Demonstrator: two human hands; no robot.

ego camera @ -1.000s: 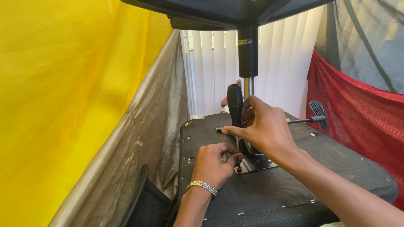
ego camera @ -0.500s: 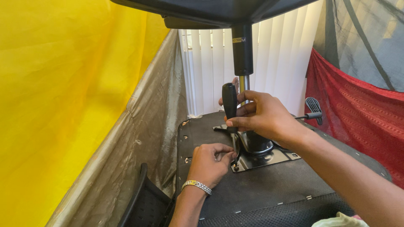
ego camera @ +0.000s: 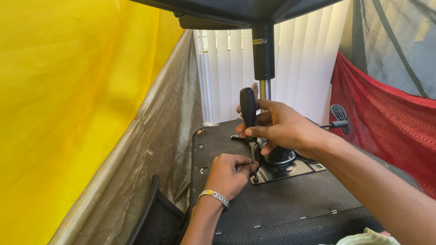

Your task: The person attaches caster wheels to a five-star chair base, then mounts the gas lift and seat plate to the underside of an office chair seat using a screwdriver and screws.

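Two hands on one screw | right hand point(ego camera: 281, 129) grip closed round screwdriver point(ego camera: 248, 111) handle, upright | left hand point(ego camera: 229, 174) pinches tip below at metal plate point(ego camera: 290, 170) corner, chair underside point(ego camera: 281, 199) | screw not yet fully seated, I judge; other corners unclear

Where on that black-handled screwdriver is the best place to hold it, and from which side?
Hold the screwdriver by its thick black handle, coming from the right, where the right hand wraps it now. It stands upright, tip down at the metal plate; the left hand steadies the thin shaft.
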